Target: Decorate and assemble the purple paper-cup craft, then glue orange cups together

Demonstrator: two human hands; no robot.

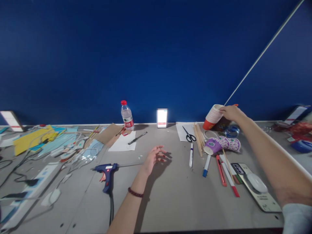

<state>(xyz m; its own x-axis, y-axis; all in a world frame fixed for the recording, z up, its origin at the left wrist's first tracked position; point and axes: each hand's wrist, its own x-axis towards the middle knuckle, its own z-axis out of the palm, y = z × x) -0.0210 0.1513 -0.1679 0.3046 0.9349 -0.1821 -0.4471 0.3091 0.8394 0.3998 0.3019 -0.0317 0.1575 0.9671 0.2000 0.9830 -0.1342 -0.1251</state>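
Note:
My right hand (231, 112) reaches to the back right with its fingers on the rim of a stack of paper cups (212, 116), white-rimmed and red at the bottom. The stack leans to one side; part of the fingers is hidden behind or inside the rim. My left hand (154, 157), a beaded bracelet on its wrist, hangs over the middle of the table, fingers apart and holding nothing. Left of it lies a blue hot glue gun (106, 172) with a glue stick (130, 165) in its back and a small red light. Purple patterned paper cups (216, 145) lie in front of the stack.
Scissors (189, 136), wooden sticks (199, 138), markers (191, 155), a red cutter (221, 171) and a phone with a mouse (257, 182) on it are at right. A water bottle (127, 117), power strip (31, 195) and cables occupy the left. A blue partition (156, 61) rises behind.

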